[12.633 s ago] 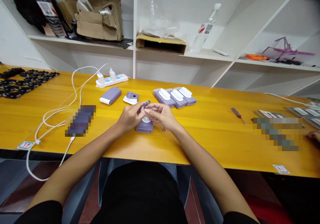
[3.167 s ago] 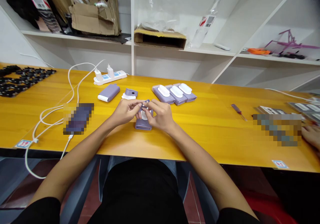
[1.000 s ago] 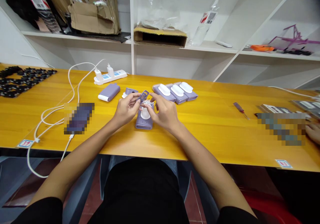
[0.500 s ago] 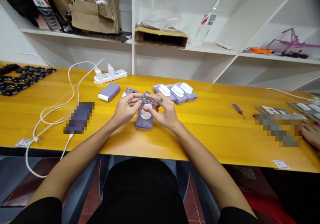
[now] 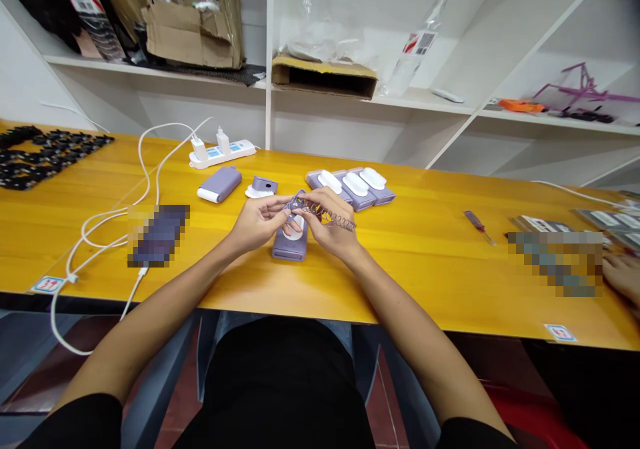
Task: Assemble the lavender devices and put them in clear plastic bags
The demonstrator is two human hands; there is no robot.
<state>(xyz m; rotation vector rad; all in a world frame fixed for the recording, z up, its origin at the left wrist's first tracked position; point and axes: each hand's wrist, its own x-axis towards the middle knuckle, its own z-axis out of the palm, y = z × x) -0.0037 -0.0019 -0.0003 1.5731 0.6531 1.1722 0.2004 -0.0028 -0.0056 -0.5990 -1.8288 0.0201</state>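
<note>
A metal coil spring (image 5: 340,219) lies stretched across my right hand (image 5: 327,222), whose fingers are closed on it. Its left end meets a small grey-purple piece (image 5: 296,203) pinched in my left hand (image 5: 263,222); what that piece is I cannot make out. Both hands are close together above a purple box-shaped device (image 5: 289,249) with a white oval top, partly covered by my fingers. Just behind my left hand sit a small purple part with a dark hole (image 5: 265,183) and a white bristled piece (image 5: 257,191).
Purple devices with white oval tops (image 5: 357,185) stand in a row behind my right hand. A purple and white device (image 5: 220,184), a power strip (image 5: 223,154) and a cabled, blurred-out phone (image 5: 159,235) are leftward. Rightward are a screwdriver (image 5: 479,226) and another person's hand (image 5: 623,272).
The coil spring has swung down and rightward over my right hand and looks more stretched out. My hands have shifted slightly, uncovering the small parts behind my left hand.
</note>
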